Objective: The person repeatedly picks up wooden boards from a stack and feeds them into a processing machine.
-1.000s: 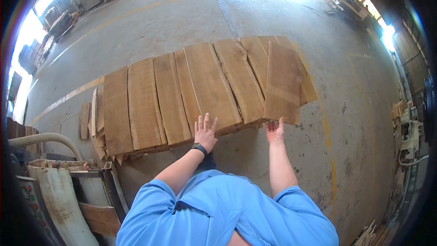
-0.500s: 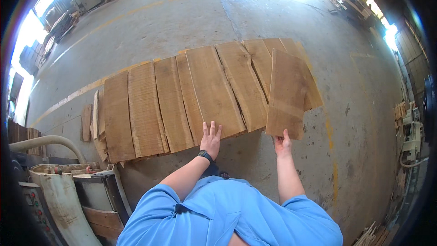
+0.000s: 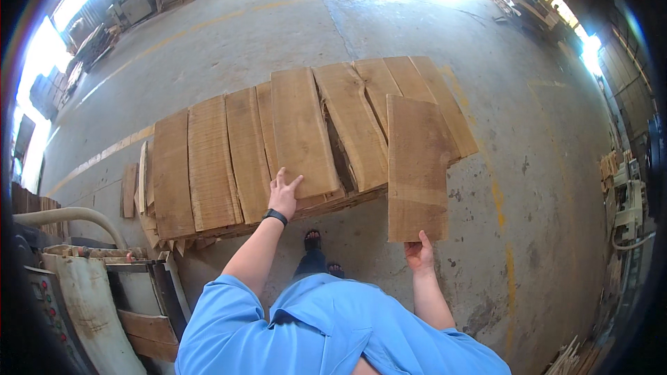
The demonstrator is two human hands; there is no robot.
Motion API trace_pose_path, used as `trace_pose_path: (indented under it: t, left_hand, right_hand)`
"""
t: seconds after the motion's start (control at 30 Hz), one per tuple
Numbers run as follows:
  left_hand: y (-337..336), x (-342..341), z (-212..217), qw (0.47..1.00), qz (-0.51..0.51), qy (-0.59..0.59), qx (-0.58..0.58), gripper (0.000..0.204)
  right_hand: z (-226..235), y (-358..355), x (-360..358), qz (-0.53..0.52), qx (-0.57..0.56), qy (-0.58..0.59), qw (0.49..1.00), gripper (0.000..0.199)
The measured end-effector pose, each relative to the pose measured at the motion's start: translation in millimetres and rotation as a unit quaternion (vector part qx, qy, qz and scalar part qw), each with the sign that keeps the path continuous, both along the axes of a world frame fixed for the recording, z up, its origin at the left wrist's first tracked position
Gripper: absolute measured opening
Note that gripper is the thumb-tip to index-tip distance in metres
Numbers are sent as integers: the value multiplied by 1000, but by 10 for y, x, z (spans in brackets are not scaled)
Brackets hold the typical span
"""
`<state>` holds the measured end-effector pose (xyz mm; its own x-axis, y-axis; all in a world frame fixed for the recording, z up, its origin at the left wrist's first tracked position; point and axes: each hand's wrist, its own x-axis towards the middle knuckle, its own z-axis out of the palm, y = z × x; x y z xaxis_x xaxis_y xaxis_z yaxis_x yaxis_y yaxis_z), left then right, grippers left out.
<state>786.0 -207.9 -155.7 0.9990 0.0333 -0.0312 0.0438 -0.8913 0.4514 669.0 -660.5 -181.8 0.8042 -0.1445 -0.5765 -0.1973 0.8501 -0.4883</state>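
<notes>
Brown wooden planks lie side by side across a low stack in front of me. My left hand (image 3: pixel 283 194) rests with spread fingers on the near end of one wide plank (image 3: pixel 300 132). A dark gap runs between that plank and the live-edged plank (image 3: pixel 353 125) to its right. At the right, my right hand (image 3: pixel 419 253) grips the near end of a loose plank (image 3: pixel 417 173), thumb on top and fingers underneath. This plank's far end overlaps the boards (image 3: pixel 434 97) at the right of the stack, and its near end sticks out toward me.
A machine (image 3: pixel 104 305) with a control panel and a pale hose (image 3: pixel 76 215) stands at my lower left. Narrow offcuts (image 3: pixel 130 191) lie left of the stack. My sandalled feet (image 3: pixel 313 239) are just below it. Concrete floor with yellow lines (image 3: pixel 499 201) spreads beyond.
My right hand has drawn the loose plank nearer to me and slightly left, turning it straighter. My left hand has shifted left with the wide plank, and the gap to its right has widened.
</notes>
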Motion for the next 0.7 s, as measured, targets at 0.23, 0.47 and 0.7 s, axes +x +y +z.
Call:
trace_pose_path:
  t: [0.23, 0.47, 0.7]
  left_hand:
    - [-544, 89, 642, 976, -17, 133, 172, 89]
    - [-778, 463, 349, 944, -193, 148, 225, 83]
    - [-630, 505, 470, 938, -243, 135, 209, 60]
  right_hand:
    - [-93, -8, 13, -16, 19, -4, 1000, 44]
    - [-94, 66, 17, -24, 29, -21, 999, 44]
    - [-68, 55, -21, -36, 33, -23, 999, 42]
